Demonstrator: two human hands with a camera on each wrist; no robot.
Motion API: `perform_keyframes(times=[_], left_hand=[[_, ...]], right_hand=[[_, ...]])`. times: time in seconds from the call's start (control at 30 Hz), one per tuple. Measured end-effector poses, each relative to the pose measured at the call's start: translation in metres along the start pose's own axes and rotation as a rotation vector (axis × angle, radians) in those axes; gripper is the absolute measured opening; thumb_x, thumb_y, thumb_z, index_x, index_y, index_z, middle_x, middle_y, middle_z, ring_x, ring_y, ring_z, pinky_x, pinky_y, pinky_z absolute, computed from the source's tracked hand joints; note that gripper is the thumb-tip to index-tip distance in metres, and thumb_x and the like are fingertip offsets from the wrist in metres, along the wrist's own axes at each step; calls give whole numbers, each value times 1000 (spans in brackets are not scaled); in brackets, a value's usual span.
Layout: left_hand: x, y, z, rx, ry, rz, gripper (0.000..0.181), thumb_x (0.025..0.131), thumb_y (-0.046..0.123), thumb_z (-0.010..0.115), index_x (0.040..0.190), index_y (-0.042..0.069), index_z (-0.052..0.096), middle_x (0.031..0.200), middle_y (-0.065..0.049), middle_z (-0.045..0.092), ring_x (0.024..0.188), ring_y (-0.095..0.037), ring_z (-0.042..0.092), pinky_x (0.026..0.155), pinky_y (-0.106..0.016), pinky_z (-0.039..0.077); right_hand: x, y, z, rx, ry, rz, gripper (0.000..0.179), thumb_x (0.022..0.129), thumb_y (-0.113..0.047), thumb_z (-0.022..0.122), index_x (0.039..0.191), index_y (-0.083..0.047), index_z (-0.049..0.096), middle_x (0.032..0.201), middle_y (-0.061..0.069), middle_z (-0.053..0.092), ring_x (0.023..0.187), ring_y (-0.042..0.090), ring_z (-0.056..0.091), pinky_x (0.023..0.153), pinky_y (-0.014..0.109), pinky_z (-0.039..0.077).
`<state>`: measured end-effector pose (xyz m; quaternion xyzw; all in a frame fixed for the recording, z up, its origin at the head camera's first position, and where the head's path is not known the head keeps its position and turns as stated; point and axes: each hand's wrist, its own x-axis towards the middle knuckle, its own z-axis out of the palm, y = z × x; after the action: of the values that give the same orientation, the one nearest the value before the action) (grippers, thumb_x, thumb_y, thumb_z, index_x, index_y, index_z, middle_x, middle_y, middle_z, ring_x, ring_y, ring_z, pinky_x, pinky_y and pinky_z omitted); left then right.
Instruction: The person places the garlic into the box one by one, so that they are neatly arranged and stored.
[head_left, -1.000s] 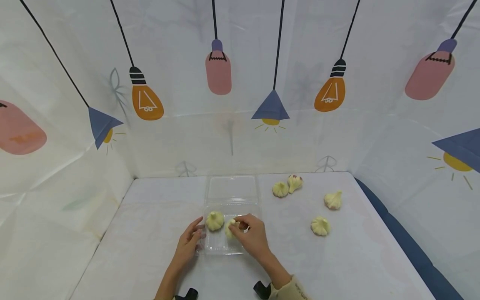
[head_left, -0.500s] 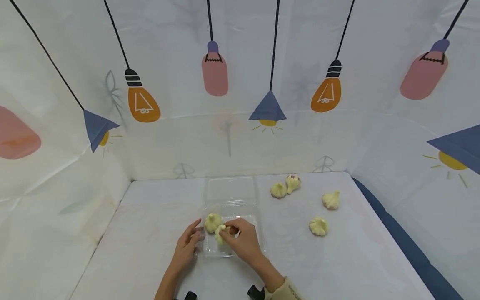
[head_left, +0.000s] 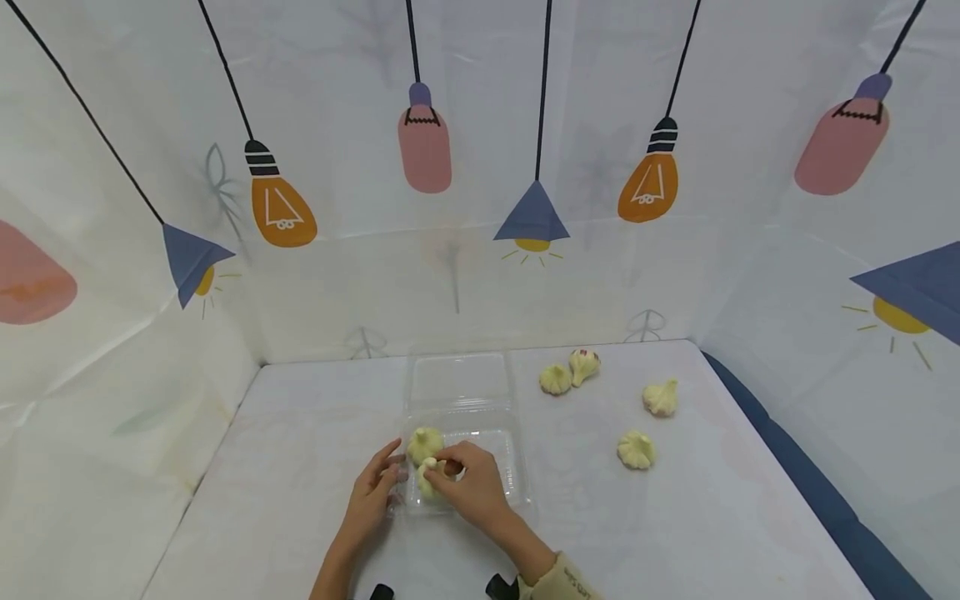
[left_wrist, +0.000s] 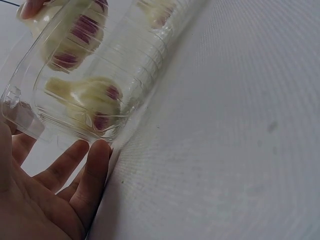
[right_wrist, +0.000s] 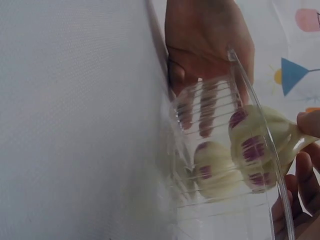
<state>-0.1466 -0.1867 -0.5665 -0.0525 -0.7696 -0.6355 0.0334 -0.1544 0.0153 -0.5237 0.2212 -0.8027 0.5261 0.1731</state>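
A hinged clear plastic box (head_left: 516, 467) lies with its lid folded back on the white table. One pale garlic bulb (head_left: 425, 445) with purple patches sits in its left part. Close in front of it is a second garlic bulb (right_wrist: 252, 150), whose stem my right hand (head_left: 474, 481) pinches between thumb and fingers. In the left wrist view this held bulb (left_wrist: 75, 37) leans over the box's rim, its stem end towards the fingertips. My left hand (head_left: 369, 492) rests against the box's left wall, its fingers extended and slightly bent, fingertips (left_wrist: 100, 150) right at the plastic.
Two garlic bulbs (head_left: 556, 379) lie together at the back, right of the lid (head_left: 459, 383). Farther right lie a garlic bulb (head_left: 661, 397) and, nearer me, another garlic bulb (head_left: 636, 450). A white curtain (head_left: 450, 283) printed with lamps surrounds the table (head_left: 675, 533).
My right hand has moved left across the box with the garlic bulb, bringing it in front of the other bulb inside. The left hand has stayed at the box's left wall.
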Motion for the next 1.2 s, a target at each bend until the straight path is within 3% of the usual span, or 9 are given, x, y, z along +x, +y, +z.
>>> perform_keyframes(times=[0.57, 0.67, 0.83, 1.1, 1.2], left_hand=[[4, 1, 2, 18, 15, -50, 41, 103, 18, 49, 144, 11, 47, 123, -20, 59, 96, -26, 61, 65, -33, 50], [5, 1, 1, 13, 8, -37, 41, 103, 18, 49, 144, 10, 46, 123, -21, 59, 94, -24, 60, 61, -32, 49], [7, 2, 0, 14, -6, -11, 42, 104, 16, 48, 144, 6, 44, 125, -25, 56, 92, -21, 60, 57, -31, 48], [0, 26, -1, -2, -19, -17, 40, 102, 6, 48, 141, -4, 44, 121, -32, 56, 87, -29, 60, 56, -30, 48], [-3, 26, -1, 4, -16, -39, 41, 102, 5, 48, 141, -3, 44, 121, -31, 56, 84, -29, 59, 54, -28, 46]], right_hand=[[2, 0, 5, -3, -53, 15, 18, 74, -13, 85, 87, -9, 73, 69, 2, 59, 65, 12, 58, 60, 32, 51], [3, -1, 5, -13, -64, 29, 18, 75, -14, 85, 88, -8, 73, 70, 2, 60, 66, 12, 59, 61, 34, 52], [5, 0, 6, -40, -83, 44, 18, 76, -16, 84, 89, -8, 73, 72, -1, 62, 67, 10, 59, 62, 26, 50], [1, 3, 10, -78, -102, 36, 17, 77, -19, 83, 89, -11, 73, 72, -5, 61, 68, 5, 58, 62, 19, 47], [-2, 3, 11, -85, -105, 28, 18, 77, -19, 84, 89, -11, 73, 72, -6, 61, 67, 4, 58, 62, 18, 47]])
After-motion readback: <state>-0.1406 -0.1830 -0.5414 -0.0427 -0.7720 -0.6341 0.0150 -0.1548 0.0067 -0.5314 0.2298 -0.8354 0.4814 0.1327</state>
